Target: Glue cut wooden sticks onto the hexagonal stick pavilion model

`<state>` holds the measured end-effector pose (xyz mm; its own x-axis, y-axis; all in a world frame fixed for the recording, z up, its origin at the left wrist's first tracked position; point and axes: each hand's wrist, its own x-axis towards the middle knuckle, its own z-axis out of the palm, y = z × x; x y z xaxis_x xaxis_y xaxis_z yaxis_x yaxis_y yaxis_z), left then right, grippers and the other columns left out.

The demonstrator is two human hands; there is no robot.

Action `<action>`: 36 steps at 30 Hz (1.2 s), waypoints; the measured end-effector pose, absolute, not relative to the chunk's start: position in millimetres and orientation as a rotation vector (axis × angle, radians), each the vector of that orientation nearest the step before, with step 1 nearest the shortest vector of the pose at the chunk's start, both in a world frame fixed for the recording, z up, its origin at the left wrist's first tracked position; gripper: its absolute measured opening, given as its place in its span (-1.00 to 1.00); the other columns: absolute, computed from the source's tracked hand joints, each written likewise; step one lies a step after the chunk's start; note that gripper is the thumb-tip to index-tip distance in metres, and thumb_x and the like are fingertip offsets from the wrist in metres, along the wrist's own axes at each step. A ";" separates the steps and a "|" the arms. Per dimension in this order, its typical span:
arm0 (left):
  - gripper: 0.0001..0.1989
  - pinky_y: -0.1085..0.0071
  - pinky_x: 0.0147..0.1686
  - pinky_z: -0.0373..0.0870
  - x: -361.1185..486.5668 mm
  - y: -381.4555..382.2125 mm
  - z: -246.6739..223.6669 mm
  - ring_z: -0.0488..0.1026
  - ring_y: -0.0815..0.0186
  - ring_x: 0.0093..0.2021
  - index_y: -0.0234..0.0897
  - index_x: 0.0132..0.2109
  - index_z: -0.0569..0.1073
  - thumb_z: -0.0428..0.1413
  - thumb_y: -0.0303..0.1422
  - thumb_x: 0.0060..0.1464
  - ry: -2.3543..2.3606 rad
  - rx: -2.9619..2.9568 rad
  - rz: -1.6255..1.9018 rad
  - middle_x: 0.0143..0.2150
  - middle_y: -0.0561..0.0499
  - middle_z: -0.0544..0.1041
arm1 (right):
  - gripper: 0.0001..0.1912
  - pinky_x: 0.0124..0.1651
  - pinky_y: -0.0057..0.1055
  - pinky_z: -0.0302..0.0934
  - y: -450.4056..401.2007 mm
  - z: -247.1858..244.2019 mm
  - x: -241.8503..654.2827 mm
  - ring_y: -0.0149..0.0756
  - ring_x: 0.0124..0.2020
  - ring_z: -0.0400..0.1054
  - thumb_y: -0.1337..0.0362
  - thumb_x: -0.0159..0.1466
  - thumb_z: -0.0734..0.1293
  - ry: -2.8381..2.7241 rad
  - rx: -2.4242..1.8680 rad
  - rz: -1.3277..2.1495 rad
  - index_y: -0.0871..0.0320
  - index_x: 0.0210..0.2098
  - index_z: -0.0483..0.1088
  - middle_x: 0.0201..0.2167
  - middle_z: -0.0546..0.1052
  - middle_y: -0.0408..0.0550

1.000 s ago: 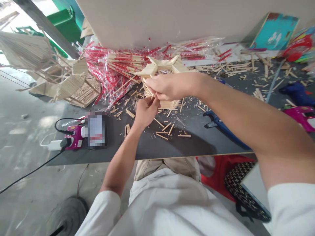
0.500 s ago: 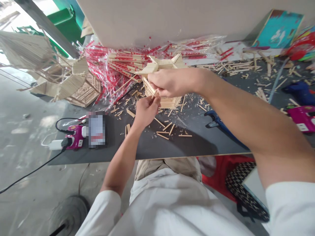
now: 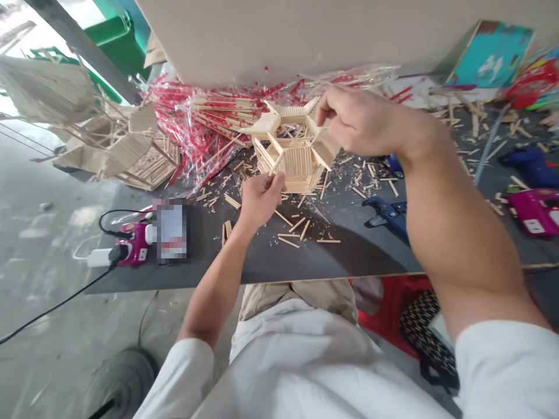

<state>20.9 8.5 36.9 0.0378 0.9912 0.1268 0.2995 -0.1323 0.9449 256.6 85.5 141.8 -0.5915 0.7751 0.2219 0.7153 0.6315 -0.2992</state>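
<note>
A small pavilion-like model of thin wooden sticks (image 3: 297, 163) stands upright on the dark table, with flared, slatted roof panels around an open top. My left hand (image 3: 263, 196) is at its near left corner, thumb and finger pinched on a slim wooden stick (image 3: 276, 164) that slants up toward the roof edge. My right hand (image 3: 356, 119) is raised at the model's right side, beside the right roof panel (image 3: 326, 144). Its fingers are curled together, and what they hold, if anything, is hidden. Short cut sticks (image 3: 297, 226) lie in front of the model.
Plastic-wrapped red-tipped sticks (image 3: 227, 110) lie behind. A larger stick model (image 3: 131, 145) stands left, near a tablet-like screen (image 3: 171, 231) and a magenta power strip (image 3: 136, 244). A blue-handled tool (image 3: 386, 216), another magenta strip (image 3: 535, 212) and a turquoise board (image 3: 493, 55) are to the right.
My right hand has moved right and up, away from my left hand, uncovering the model's front and top. My left hand stays in place on the stick.
</note>
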 end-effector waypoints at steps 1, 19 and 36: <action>-0.58 0.46 -0.46 0.27 21.2 8.3 36.8 0.32 0.45 -0.61 -0.24 -0.49 0.51 0.12 -0.16 0.32 1.353 1.543 1.132 -0.67 0.10 0.42 | -0.52 -0.15 -0.12 0.22 81.3 134.1 262.4 -0.25 -0.16 0.43 0.12 0.34 0.11 -2.507 -1.210 0.279 0.29 -0.01 0.49 -0.08 0.59 0.23; -0.56 0.48 -0.50 0.24 30.9 8.0 35.8 0.25 0.48 -0.66 -0.25 -0.51 0.52 0.14 -0.15 0.30 1.354 1.460 1.167 -0.72 0.14 0.36 | -0.67 0.23 0.12 0.25 23.9 79.9 236.0 0.14 0.14 0.34 0.17 0.47 0.21 -2.373 -1.173 0.020 0.15 0.08 0.49 0.01 0.51 0.16; -0.61 0.44 -0.43 0.18 -26.8 10.5 44.6 0.27 0.42 -0.48 -0.24 -0.22 0.59 0.23 0.03 0.27 1.453 2.025 1.009 -0.40 0.06 0.56 | -0.66 0.28 0.24 0.18 26.5 48.1 207.5 0.18 0.25 0.27 0.15 0.41 0.41 -2.225 -1.100 -0.037 -0.04 0.16 0.46 0.09 0.50 0.02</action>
